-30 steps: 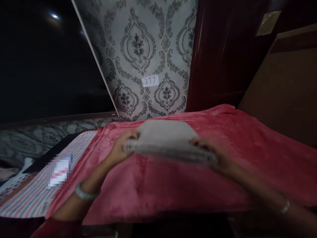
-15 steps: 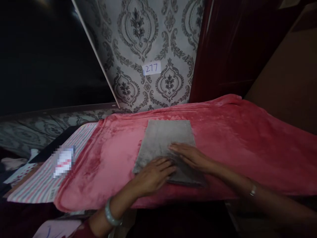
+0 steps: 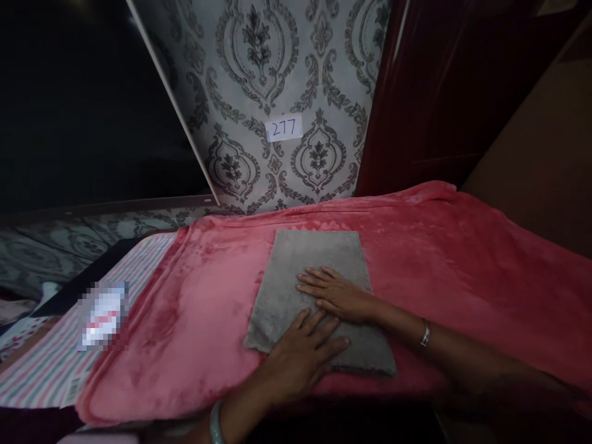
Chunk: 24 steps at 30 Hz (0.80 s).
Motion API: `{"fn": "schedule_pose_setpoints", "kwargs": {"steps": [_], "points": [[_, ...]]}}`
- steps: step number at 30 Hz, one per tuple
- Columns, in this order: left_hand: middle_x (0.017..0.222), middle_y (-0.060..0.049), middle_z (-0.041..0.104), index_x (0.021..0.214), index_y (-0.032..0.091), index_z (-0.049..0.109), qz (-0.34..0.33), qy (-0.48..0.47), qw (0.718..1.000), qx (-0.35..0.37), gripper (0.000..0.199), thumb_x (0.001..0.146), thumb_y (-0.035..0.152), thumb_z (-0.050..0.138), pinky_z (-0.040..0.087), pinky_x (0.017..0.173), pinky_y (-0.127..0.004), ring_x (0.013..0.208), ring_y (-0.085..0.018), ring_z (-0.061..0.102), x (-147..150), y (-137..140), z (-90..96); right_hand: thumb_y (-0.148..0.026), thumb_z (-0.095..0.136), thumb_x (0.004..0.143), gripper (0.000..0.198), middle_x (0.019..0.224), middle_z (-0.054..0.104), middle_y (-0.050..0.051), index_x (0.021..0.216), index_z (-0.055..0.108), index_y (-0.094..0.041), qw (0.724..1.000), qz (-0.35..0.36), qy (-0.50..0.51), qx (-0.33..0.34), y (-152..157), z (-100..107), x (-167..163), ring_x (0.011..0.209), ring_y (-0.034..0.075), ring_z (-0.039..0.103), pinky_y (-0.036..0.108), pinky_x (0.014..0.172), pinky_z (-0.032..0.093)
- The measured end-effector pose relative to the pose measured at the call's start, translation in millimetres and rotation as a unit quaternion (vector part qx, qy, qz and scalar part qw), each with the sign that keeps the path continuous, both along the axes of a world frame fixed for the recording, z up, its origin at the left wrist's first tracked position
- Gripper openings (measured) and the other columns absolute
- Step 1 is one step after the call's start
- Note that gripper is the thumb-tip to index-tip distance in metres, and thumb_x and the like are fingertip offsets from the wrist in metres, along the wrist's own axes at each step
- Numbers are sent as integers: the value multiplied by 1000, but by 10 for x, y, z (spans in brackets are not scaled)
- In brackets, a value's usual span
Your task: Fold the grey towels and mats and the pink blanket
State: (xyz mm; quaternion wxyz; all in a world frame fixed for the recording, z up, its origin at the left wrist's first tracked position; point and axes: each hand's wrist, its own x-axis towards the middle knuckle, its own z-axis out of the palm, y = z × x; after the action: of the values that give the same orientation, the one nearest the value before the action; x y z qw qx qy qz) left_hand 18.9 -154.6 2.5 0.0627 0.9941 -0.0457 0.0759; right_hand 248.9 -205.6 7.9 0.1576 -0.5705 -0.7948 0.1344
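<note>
A grey plush cloth lies flat on a pink-red fleece blanket. My left hand rests on the cloth's near part, fingers spread and palm down. Just beyond it, my right hand lies flat on the middle of the cloth, its fingers stretched out toward the left. The two hands are close together, and neither grasps anything. The cloth's near left and near right corners show; a little of its near edge is hidden by my left hand and forearm.
A striped cloth with a blurred patch lies left of the blanket. Behind stand a patterned wall with a paper label reading 277, a dark screen at left, and a dark red panel at right.
My right hand has slid left over the cloth and flattened. My left hand's fingers have spread out more. The cloth's near edge lies flatter, and the view has shifted slightly.
</note>
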Motion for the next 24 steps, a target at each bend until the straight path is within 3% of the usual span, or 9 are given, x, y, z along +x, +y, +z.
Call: {"fn": "schedule_pose_setpoints", "kwargs": {"steps": [3, 11, 16, 18, 22, 24], "points": [[160, -4, 41, 151, 34, 43, -6, 4, 1000, 9, 54, 98, 31, 56, 29, 121, -54, 149, -29, 33, 2, -5, 38, -53, 37, 104, 59, 167, 20, 3, 159, 29, -33, 999, -17, -29, 5, 142, 20, 150, 155, 24, 12, 53, 124, 6], [163, 0, 36, 151, 35, 42, -4, -8, 1000, 4, 55, 98, 32, 57, 28, 122, -52, 151, -26, 31, -26, -9, 52, -51, 31, 104, 62, 166, 21, 7, 160, 32, -25, 967, -239, -85, -21, 658, 48, 839, 154, 28, 16, 54, 123, 14], [165, 2, 33, 154, 36, 38, -6, -21, 1000, -2, 56, 100, 32, 53, 25, 124, -50, 154, -24, 24, -60, 2, 15, -49, 30, 104, 62, 166, 19, 10, 160, 30, -22, 957, -266, -107, -41, 668, 75, 737, 154, 30, 16, 55, 123, 15], [164, 2, 34, 154, 36, 37, -6, -35, 999, -2, 57, 99, 31, 53, 24, 124, -50, 154, -23, 23, -71, 1, 1, -51, 32, 104, 62, 166, 19, 11, 160, 31, -24, 963, -246, -105, -41, 608, 78, 528, 154, 32, 16, 58, 122, 15], [162, 0, 38, 153, 36, 39, 7, -40, 999, 6, 55, 100, 32, 52, 28, 121, -49, 149, -25, 33, -83, -22, -14, -58, 35, 103, 61, 167, 19, 4, 159, 28, -35, 995, -60, -77, 13, 490, 34, 124, 155, 27, 11, 57, 123, 10], [160, -1, 41, 151, 37, 42, 12, -38, 999, 9, 53, 100, 31, 52, 30, 120, -49, 145, -26, 39, -81, -36, -20, -58, 34, 103, 61, 167, 23, 3, 159, 28, -36, 997, -24, -69, 23, 490, 19, 112, 155, 26, 11, 56, 123, 10]]}}
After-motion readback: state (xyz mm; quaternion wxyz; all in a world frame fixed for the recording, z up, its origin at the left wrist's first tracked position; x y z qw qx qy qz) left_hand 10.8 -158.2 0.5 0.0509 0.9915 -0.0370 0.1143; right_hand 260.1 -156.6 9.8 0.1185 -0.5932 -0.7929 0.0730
